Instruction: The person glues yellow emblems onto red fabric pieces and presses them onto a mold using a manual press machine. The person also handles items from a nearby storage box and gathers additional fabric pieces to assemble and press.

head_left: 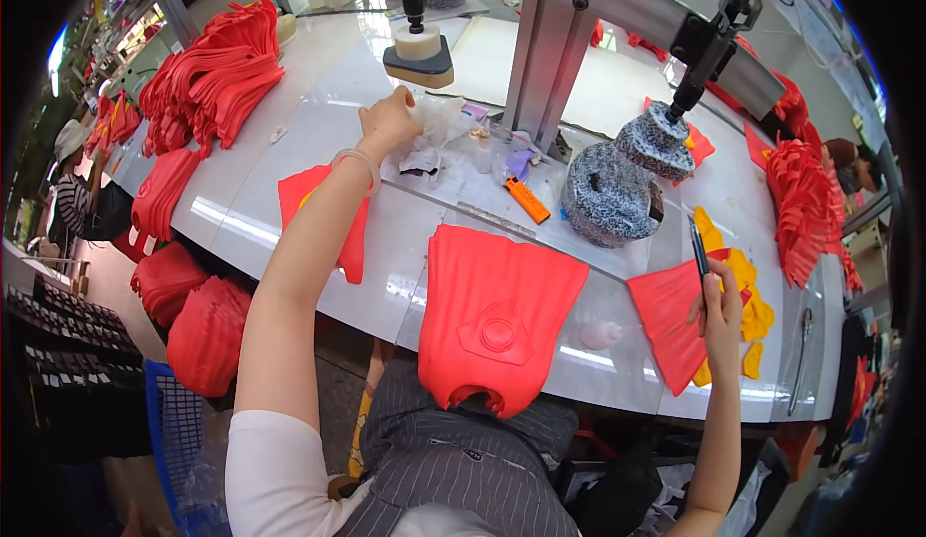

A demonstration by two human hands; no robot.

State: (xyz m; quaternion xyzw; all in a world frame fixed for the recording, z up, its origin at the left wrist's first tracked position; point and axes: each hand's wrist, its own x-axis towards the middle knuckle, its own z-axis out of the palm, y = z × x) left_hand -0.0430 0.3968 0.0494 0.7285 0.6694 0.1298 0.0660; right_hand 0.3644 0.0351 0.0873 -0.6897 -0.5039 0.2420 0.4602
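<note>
My left hand [391, 122] reaches across the table with its fingers curled, beside a crumpled clear plastic bag [442, 122]. Whatever lies between those fingers is hidden. In my right hand [719, 310] is a slim dark pen-like tool [699, 249], held upright above a red fan-shaped piece [666, 330]. Yellow flat pieces [757, 315] lie scattered just beyond that hand. Between my arms, a red moulded cape-shaped part [502, 315] with a round raised emblem rests over the table's near edge. Under my left forearm lies another red piece [299, 194] with some yellow on it.
A metal frame [545, 64] carries a press head with a beige-and-dark pad [420, 59] and another over speckled grey blocks [603, 194]. An orange lighter [527, 200] lies nearby. Red parts are piled at left [217, 79] and right [801, 209]. A blue basket [178, 440] stands below.
</note>
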